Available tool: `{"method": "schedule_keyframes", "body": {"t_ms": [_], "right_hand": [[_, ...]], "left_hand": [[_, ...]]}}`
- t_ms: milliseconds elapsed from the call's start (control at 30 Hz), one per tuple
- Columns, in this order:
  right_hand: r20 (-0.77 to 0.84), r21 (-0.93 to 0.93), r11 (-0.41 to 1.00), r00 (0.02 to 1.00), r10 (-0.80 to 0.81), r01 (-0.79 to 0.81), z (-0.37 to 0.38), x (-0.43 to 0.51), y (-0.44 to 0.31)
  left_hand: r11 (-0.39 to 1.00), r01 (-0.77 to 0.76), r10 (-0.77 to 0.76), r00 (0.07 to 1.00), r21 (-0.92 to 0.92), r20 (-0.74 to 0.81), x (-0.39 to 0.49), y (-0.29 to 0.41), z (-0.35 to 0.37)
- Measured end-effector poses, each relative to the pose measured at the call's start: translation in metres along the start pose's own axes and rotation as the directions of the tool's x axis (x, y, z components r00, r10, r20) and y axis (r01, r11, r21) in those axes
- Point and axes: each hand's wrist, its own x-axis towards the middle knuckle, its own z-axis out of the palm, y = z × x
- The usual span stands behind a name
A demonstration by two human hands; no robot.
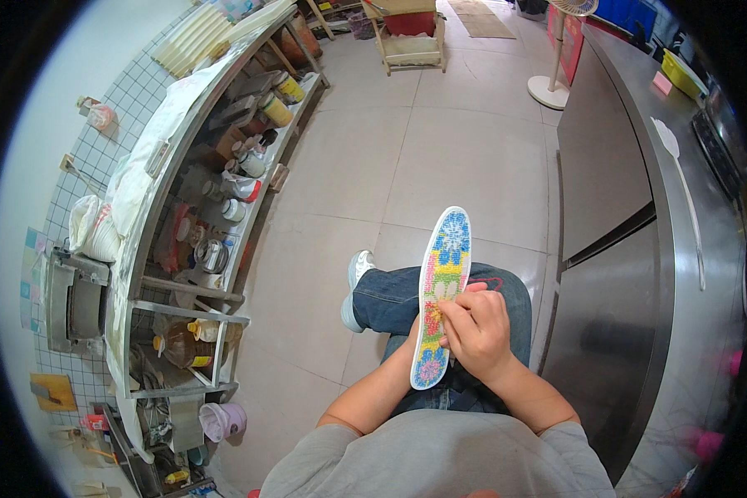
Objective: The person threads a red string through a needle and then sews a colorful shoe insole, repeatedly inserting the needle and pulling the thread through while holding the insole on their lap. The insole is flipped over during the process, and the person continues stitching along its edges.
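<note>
A shoe insole (pixel 452 233) with a white rim and a bright, multicoloured cross-stitch flower pattern is held lengthwise above my lap. From beneath, my left hand (pixel 415 331) supports it; most of that hand is hidden behind the insole. My right hand (pixel 480 327) is at the insole's right edge, its thumb and index finger pinched together over the stitched surface. Anything small between those fingertips is too fine to make out. A loop of red thread (pixel 493 282) lies over my jeans (pixel 510 305) just beyond the right hand.
On the left, a long workbench (pixel 174 118) has a lower shelf of jars and bottles. A steel-topped counter (pixel 691 324) with a white long-handled spatula (pixel 681 168) runs along the right. Ahead, a wooden chair (pixel 411 37) and a standing fan (pixel 551 87) stand on the tiled floor (pixel 324 249).
</note>
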Motion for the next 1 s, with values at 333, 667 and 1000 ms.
{"method": "schedule_keyframes", "body": {"t_ms": [333, 667, 1000], "right_hand": [[0.017, -0.003, 1.000, 1.000, 0.016, -0.016, -0.001, -0.003, 0.002], [0.021, -0.009, 1.000, 1.000, 0.017, -0.016, 0.000, -0.006, 0.003], [0.093, -0.073, 0.997, 0.996, 0.017, -0.011, 0.000, -0.005, 0.005]], "left_hand": [[1.000, 0.000, 0.000, 1.000, -0.028, -0.017, 0.002, -0.002, -0.002], [1.000, 0.005, -0.004, 0.999, 0.003, -0.053, 0.002, -0.001, 0.000], [0.999, -0.007, 0.004, 0.997, -0.038, -0.080, -0.002, -0.015, -0.019]]}}
